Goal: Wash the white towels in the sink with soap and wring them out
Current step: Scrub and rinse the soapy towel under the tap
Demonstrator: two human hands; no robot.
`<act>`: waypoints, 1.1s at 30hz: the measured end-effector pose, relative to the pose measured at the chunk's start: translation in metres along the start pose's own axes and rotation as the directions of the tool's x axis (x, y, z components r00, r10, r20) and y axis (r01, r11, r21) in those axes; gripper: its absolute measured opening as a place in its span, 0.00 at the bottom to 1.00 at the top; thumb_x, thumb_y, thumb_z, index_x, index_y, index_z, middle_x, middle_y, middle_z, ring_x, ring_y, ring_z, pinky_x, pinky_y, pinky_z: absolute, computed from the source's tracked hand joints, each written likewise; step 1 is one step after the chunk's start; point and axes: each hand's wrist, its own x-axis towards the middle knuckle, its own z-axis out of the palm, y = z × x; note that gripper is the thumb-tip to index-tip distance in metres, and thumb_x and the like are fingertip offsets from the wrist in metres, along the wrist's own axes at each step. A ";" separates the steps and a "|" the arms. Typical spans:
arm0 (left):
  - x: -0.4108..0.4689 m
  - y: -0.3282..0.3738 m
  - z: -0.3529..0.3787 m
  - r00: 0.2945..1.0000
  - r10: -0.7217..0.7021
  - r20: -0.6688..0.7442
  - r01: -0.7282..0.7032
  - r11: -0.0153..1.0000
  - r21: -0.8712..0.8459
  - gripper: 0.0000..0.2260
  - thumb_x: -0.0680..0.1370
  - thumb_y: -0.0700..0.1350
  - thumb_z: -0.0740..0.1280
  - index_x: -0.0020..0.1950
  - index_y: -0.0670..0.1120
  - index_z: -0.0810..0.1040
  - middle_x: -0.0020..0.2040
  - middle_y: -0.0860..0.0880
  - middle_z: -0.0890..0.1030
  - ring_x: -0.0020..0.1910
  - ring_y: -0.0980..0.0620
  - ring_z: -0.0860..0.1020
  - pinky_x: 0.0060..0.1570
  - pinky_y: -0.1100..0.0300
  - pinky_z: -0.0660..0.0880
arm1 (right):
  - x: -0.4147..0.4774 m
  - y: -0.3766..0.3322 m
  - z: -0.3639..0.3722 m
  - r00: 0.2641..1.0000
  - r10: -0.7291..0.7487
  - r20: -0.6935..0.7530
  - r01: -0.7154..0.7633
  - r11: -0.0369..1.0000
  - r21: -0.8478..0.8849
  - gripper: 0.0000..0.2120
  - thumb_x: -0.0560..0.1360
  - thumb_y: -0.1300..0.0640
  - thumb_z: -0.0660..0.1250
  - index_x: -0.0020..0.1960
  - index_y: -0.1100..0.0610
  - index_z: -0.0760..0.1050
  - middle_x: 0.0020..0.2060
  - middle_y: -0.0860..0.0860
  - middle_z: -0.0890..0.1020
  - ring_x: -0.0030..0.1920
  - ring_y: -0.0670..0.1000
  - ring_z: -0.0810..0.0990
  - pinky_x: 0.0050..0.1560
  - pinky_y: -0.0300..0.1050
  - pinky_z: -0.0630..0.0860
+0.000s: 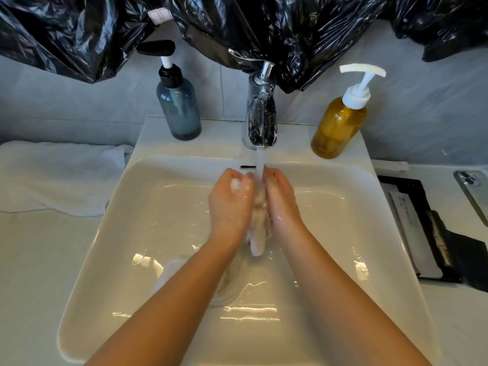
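A wet white towel (pixel 257 225) is bunched between my two hands over the white sink (pixel 126 233), right under the running water from the chrome tap (pixel 261 120). My left hand (pixel 232 202) presses it from the left, with soap foam on the knuckles. My right hand (pixel 281 199) squeezes it from the right. One end of the towel hangs down below my wrists. Another white towel (pixel 169 270) lies in the basin, partly hidden under my left forearm. More dry white towels (pixel 60 175) lie folded on the counter left of the sink.
A blue pump bottle (pixel 178 109) stands on the sink's back left, an amber pump bottle (pixel 339 122) on the back right. A black tray (pixel 422 228) with packets and a phone (pixel 474 194) lie on the right counter. Black plastic sheeting (pixel 237 25) hangs above.
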 end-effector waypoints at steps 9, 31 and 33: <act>0.018 -0.008 0.006 0.976 -0.199 0.088 0.204 0.978 -0.053 0.18 0.83 0.47 0.56 0.34 0.46 0.69 0.32 0.49 0.71 0.32 0.51 0.69 0.39 0.56 0.66 | -0.020 -0.001 -0.029 1.000 0.002 -0.025 -0.003 0.999 -0.053 0.09 0.76 0.58 0.66 0.38 0.52 0.77 0.29 0.44 0.77 0.32 0.46 0.76 0.30 0.36 0.70; -0.002 -0.018 -0.023 0.802 -0.204 0.561 -0.321 0.645 0.694 0.18 0.76 0.52 0.68 0.63 0.46 0.73 0.55 0.45 0.81 0.53 0.43 0.79 0.52 0.54 0.74 | -0.013 -0.020 -0.082 0.984 0.047 -0.174 -0.073 0.987 -0.146 0.05 0.77 0.53 0.66 0.46 0.53 0.80 0.41 0.52 0.81 0.44 0.53 0.80 0.49 0.51 0.79; 0.001 -0.011 -0.026 0.816 -0.204 0.541 -0.187 0.792 0.581 0.12 0.76 0.45 0.68 0.57 0.43 0.78 0.54 0.45 0.81 0.54 0.44 0.78 0.52 0.54 0.73 | -0.015 -0.016 -0.095 0.994 0.008 -0.105 -0.041 0.949 -0.312 0.06 0.79 0.51 0.66 0.50 0.53 0.79 0.44 0.50 0.81 0.47 0.51 0.79 0.45 0.45 0.75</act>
